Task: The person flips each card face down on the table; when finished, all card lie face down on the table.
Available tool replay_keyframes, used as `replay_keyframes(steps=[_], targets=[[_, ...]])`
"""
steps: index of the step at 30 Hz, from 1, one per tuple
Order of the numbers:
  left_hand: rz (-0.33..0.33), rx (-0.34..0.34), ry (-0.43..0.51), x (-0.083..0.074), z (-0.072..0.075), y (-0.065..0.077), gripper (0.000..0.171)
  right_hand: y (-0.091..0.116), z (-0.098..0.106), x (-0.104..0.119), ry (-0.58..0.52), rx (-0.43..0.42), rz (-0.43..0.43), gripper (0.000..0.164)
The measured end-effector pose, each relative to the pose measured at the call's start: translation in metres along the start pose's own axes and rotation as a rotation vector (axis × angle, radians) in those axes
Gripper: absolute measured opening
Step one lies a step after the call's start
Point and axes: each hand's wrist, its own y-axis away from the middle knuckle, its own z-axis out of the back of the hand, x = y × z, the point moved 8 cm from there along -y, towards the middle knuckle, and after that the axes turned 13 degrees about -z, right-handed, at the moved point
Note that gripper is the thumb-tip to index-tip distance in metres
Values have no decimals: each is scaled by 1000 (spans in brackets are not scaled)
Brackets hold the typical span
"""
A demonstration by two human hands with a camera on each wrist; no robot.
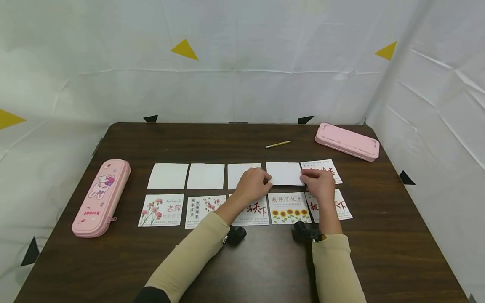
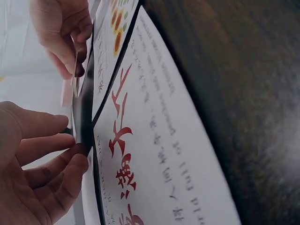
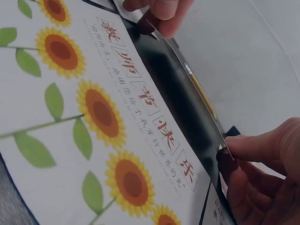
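Observation:
A blank white card (image 1: 283,173) is held slightly raised between both hands in the back row. My left hand (image 1: 253,185) pinches its left edge; my right hand (image 1: 320,185) pinches its right edge. The right wrist view shows the card (image 3: 194,77) nearly edge-on between the fingers. Just in front lies a sunflower card (image 1: 289,209). A card with red characters (image 1: 251,212) lies below my left hand, partly covered by it. Another red-lettered card (image 1: 342,206) is partly hidden by my right wrist.
Blank cards (image 1: 168,176) continue the back row leftward; a printed card (image 1: 329,166) ends it at right. Flower cards (image 1: 161,210) fill the front left. A pink pencil case (image 1: 102,198) lies left, another pink case (image 1: 346,141) back right, and a pencil (image 1: 278,144) behind the cards.

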Motion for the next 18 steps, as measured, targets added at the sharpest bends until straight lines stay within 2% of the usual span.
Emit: replay_keyframes(steps=[3, 8, 14, 18], targets=[[-17, 13, -6, -1, -1, -1, 12, 0, -1, 0, 14, -21, 2, 26], [-31, 38, -28, -3, -3, -2, 28, 2, 0, 4, 40, -50, 35, 25], [-7, 24, -21, -2, -2, -1, 16, 6, 1, 7, 79, -56, 51, 26], [11, 14, -12, -1, -2, 0, 20, 6, 1, 8, 102, -61, 56, 25]])
